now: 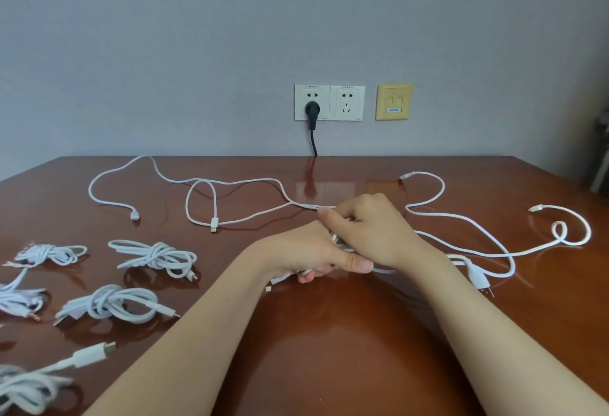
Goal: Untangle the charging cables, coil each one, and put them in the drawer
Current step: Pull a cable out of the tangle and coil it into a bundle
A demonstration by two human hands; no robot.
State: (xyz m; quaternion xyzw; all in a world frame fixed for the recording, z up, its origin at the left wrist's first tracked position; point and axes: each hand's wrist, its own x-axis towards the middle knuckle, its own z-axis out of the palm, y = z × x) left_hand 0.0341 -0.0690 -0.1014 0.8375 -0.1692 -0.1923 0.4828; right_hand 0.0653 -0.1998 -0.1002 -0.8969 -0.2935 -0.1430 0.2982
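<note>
Snugly on cable (309, 205): L+R fingers (330, 215)

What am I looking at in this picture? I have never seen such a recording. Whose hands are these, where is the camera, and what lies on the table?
There is no machine here: a person works with two bare hands. The single picture comes from a camera worn on the head, looking forward and down. The left hand and the right hand meet over the brown table, and both grip strands of the loose white cables, which spread to both sides. At the left lie coiled bundles, each knotted. On the wall, a black plug sits in a socket. No drawer is visible.
</note>
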